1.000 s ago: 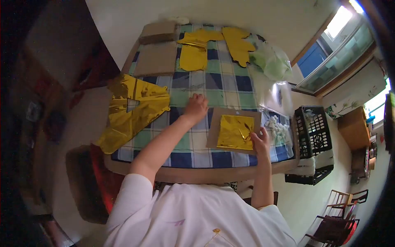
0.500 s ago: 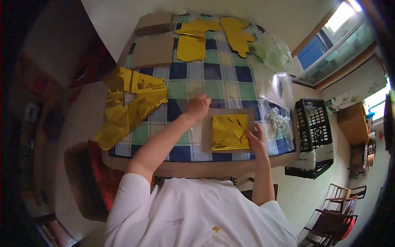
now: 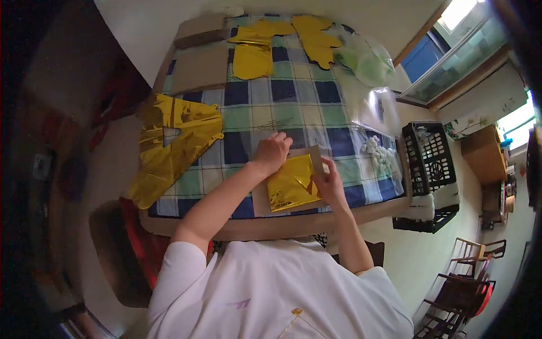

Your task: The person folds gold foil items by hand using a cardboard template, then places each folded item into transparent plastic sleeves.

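Note:
A folded gold foil piece [image 3: 291,183] lies on a cardboard sheet [image 3: 260,198] near the table's front edge, both tilted slightly. My right hand [image 3: 328,182] grips the right edge of the cardboard and foil, thumb and fingers pressed together. At the upper left corner of the foil is my left hand [image 3: 272,152], its fingers curled together; whatever is between them is too small to make out. Just beyond it, several thin dark strands [image 3: 274,123] rest on the checked cloth. A large gold foil shape [image 3: 183,141] spreads out to the left.
More gold foil shapes [image 3: 252,59] lie at the back of the checked table [image 3: 283,90], beside cardboard pieces [image 3: 200,68]. Clear plastic bags [image 3: 367,68] and a small white bundle [image 3: 379,155] are on the right. A black crate [image 3: 432,164] stands past the right edge.
The cardboard and gold foil have shifted left and turned slightly. My right hand has moved left with them, and my left hand is now against the cardboard's upper corner.

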Tool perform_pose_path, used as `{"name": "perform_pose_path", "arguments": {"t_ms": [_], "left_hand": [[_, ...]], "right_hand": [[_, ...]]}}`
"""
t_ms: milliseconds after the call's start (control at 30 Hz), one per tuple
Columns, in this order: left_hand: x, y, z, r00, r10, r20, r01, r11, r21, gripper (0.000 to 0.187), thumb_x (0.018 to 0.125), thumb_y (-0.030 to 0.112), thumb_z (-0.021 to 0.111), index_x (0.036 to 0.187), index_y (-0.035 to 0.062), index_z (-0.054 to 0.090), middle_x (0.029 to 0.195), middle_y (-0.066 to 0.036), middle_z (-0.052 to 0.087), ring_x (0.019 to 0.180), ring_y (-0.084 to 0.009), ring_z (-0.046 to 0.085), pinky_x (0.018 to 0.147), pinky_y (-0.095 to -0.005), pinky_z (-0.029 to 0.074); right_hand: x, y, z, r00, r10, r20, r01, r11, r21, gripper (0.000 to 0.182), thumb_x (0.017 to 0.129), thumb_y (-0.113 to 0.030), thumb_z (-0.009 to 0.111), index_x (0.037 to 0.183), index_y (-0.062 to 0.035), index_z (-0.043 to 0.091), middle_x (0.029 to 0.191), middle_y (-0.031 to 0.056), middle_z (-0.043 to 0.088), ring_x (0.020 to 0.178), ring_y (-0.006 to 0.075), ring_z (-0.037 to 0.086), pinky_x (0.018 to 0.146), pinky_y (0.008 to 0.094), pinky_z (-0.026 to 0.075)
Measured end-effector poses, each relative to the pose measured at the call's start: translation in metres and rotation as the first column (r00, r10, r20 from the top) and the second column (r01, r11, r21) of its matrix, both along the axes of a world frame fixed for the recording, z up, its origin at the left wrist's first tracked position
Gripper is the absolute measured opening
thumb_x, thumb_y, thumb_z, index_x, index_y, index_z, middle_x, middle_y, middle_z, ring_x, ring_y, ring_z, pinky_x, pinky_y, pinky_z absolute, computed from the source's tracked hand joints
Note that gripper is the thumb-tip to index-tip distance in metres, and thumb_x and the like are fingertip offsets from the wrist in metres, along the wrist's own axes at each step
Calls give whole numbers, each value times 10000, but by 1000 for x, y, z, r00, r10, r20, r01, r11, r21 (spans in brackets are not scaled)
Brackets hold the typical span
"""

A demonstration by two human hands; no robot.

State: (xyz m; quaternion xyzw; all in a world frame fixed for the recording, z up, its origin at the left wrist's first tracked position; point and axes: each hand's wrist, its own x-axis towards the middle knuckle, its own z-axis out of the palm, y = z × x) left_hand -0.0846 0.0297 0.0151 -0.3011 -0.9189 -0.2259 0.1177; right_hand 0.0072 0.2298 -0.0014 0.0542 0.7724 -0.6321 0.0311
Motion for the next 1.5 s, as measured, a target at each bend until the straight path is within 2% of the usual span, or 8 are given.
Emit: {"name": "perform_pose_path", "arguments": {"t_ms": [467, 567, 667, 767, 867, 933, 1033, 1500], "left_hand": [[32, -8, 13, 982, -186, 45, 186, 983, 1, 154, 757, 123, 642, 897, 60, 635, 875, -79, 602, 873, -273, 590, 731, -360, 505], [31, -32, 31, 988, 51, -149, -4, 953, 302, 210, 801, 161, 653, 976, 47, 641, 935, -81, 626, 905, -225, 600, 754, -331, 500], [30, -69, 0, 882, 270, 387, -469, 591, 657, 212, 835, 186, 660, 1000, 54, 644, 1001, -67, 633, 911, -161, 603, 738, -295, 495], [56, -85, 17, 543, -290, 788, -730, 302, 614, 170, 877, 180, 630, 967, 36, 625, 936, -40, 647, 854, -109, 605, 639, -248, 485], [90, -97, 16, 406, -435, 804, -802, 253, 542, 173, 864, 175, 644, 925, 14, 640, 870, -25, 660, 741, -82, 611, 625, -218, 476], [109, -95, 25, 374, -457, 807, -824, 235, 515, 175, 867, 177, 640, 901, 6, 646, 814, -23, 658, 674, -76, 600, 615, -211, 473], [135, -94, 29, 328, -365, 871, -869, 245, 430, 180, 869, 180, 637, 889, 1, 649, 800, -18, 657, 660, -67, 594, 616, -205, 469], [190, -101, 14, 279, -313, 908, -850, 360, 385, 205, 892, 184, 609, 939, -10, 658, 841, 6, 651, 713, -31, 554, 652, -183, 444]], "right_hand": [[-12, -6, -13, 994, -75, 79, 70, 995, 66, 569, 840, 16, 591, 1328, -90, 319, 917, 89, 640, 790, 133, 591, 673, 266, 472], [-3, -15, -14, 994, -98, -54, 90, 987, -129, 460, 858, -25, 604, 1263, -65, 389, 907, 68, 641, 767, 107, 578, 658, 246, 458], [13, -15, 1, 990, -93, 108, 132, 890, -436, 392, 884, -60, 593, 1229, -55, 408, 917, 66, 642, 778, 87, 568, 670, 232, 450], [29, -28, 22, 992, -82, 95, 110, 933, -343, 379, 896, -79, 581, 1233, -63, 407, 818, 22, 613, 649, 50, 517, 541, 191, 400], [45, -23, 3, 966, -236, 109, 256, 939, -229, 250, 930, -206, 551, 1131, -63, 507, 783, -32, 587, 622, 31, 482, 520, 189, 354], [51, -31, 58, 958, -140, 248, 223, 912, -345, 247, 945, -288, 525, 986, -60, 614, 725, -79, 550, 607, 15, 446, 506, 192, 321], [59, -11, 41, 949, -22, 315, 70, 988, -140, 218, 936, -224, 553, 967, -20, 624, 760, -62, 555, 717, 49, 502, 643, 194, 396], [104, -12, 19, 944, 16, 331, 37, 988, -151, 172, 931, -161, 557, 946, -9, 635, 760, -69, 553, 682, 19, 455, 584, 198, 370]]}}
